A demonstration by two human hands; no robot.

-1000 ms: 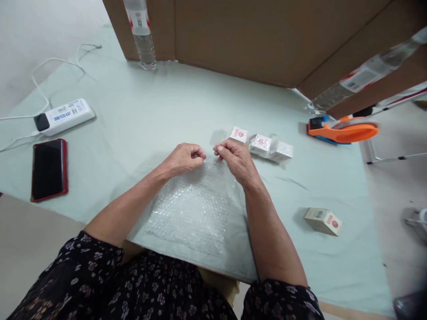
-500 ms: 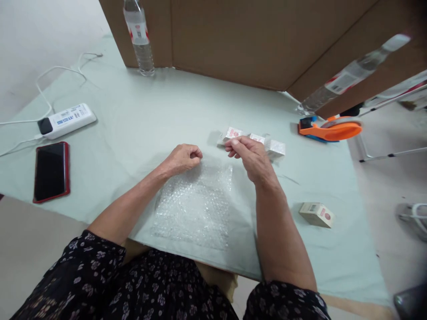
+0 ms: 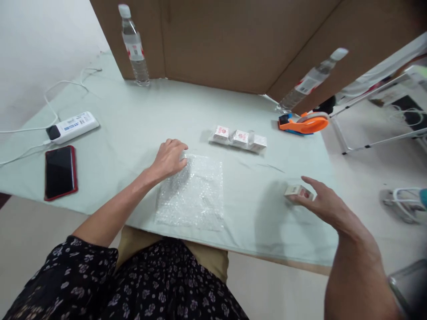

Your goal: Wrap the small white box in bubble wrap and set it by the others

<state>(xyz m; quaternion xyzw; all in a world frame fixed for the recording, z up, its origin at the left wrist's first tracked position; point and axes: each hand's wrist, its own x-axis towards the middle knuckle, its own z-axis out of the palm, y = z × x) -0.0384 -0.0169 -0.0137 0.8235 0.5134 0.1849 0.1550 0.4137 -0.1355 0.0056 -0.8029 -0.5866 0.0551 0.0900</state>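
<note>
A sheet of bubble wrap [image 3: 193, 195] lies flat on the pale green tablecloth [image 3: 140, 120] in front of me. My left hand [image 3: 168, 158] rests on its far left corner, its fingers curled down onto the wrap. My right hand [image 3: 325, 206] is out to the right with its fingers spread. Finger and thumb reach around a small white box with a red mark [image 3: 296, 191], touching it at most lightly. A clear-wrapped pack of three similar boxes [image 3: 237, 138] lies beyond the bubble wrap, away from both hands.
An orange tape dispenser [image 3: 303, 123] sits at the far right. Two water bottles [image 3: 133, 46] [image 3: 308, 82] stand against a cardboard wall [image 3: 233, 40]. A red-cased phone [image 3: 60, 172] and a white power bank [image 3: 72, 126] with cables lie at the left.
My right hand has left the far edge of the bubble wrap and swung right to the single small box. My left hand stays on the wrap's corner. The view has tilted up.
</note>
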